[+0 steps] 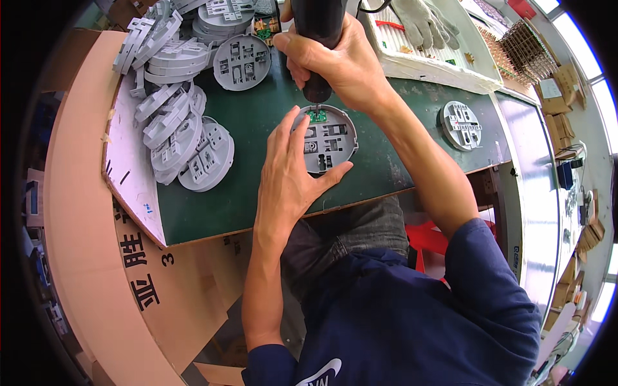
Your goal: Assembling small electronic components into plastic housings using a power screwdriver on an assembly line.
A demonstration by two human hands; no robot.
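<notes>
My right hand is closed round a black electric screwdriver, held upright. Its bit points down at a small green circuit board at the far edge of a round grey plastic housing. That housing lies flat on the green tabletop, its inside with several slots facing up. With fingers along the left side and thumb at the near rim, my left hand grips the housing. Whether the bit touches a screw is too small to tell.
Many similar grey housings are heaped at the left, one leaning disc beside them. Another grey disc lies at the right. A white foam tray with grey gloves stands at the back right. Cardboard borders the table's left.
</notes>
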